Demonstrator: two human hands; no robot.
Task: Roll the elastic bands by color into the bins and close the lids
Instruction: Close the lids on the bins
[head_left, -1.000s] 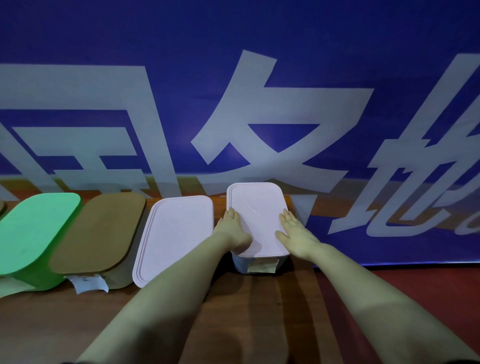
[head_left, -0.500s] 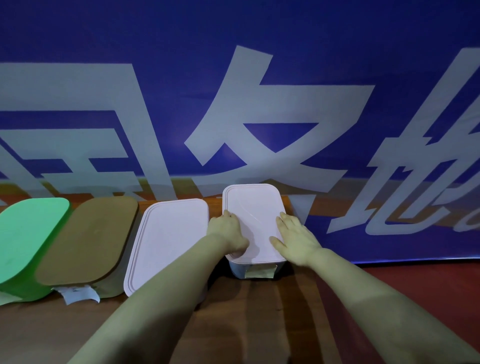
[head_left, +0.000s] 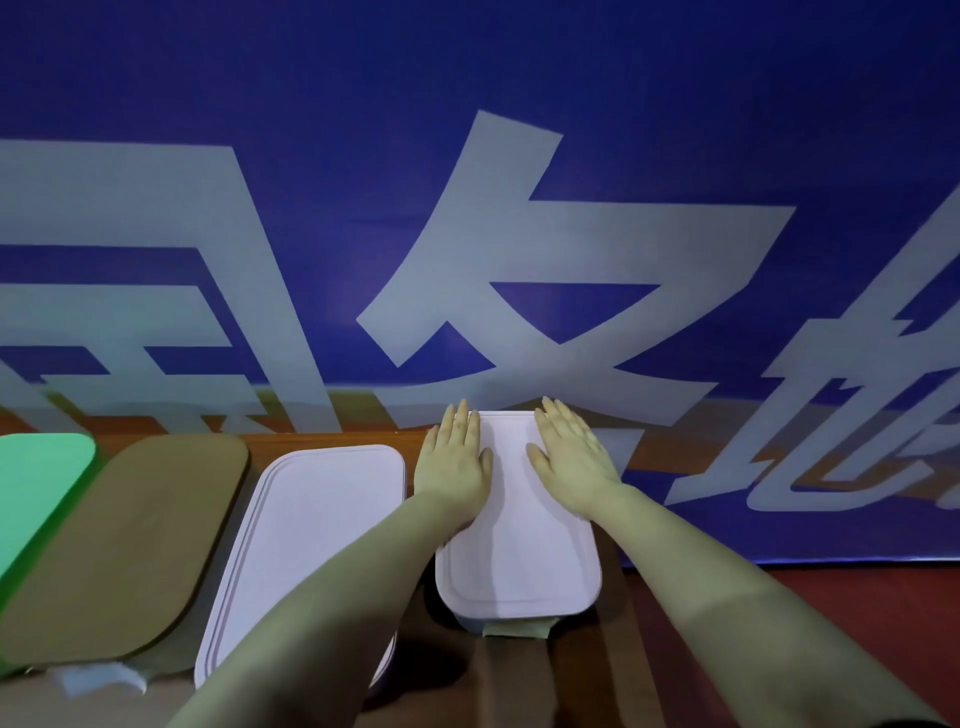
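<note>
Four lidded bins stand in a row on the wooden table. The rightmost bin has a pale pink lid (head_left: 519, 561) lying flat on it. My left hand (head_left: 454, 462) rests palm down on the lid's far left edge, fingers stretched out. My right hand (head_left: 569, 457) lies flat on the lid's far right part, fingers spread. Neither hand holds anything. A second pale pink lid (head_left: 311, 530) covers the bin to the left. Further left are a brown lid (head_left: 130, 545) and a green lid (head_left: 36, 483). No elastic bands are visible.
A blue banner with large white characters (head_left: 519, 234) hangs just behind the bins. Paper labels (head_left: 517, 630) stick out below the bins' front edges. The wooden table (head_left: 519, 686) runs toward me; a dark red floor (head_left: 857, 613) lies to the right.
Both hands slid from the near end of the rightmost pink lid to its far end and flattened out. The view came closer to the bins.
</note>
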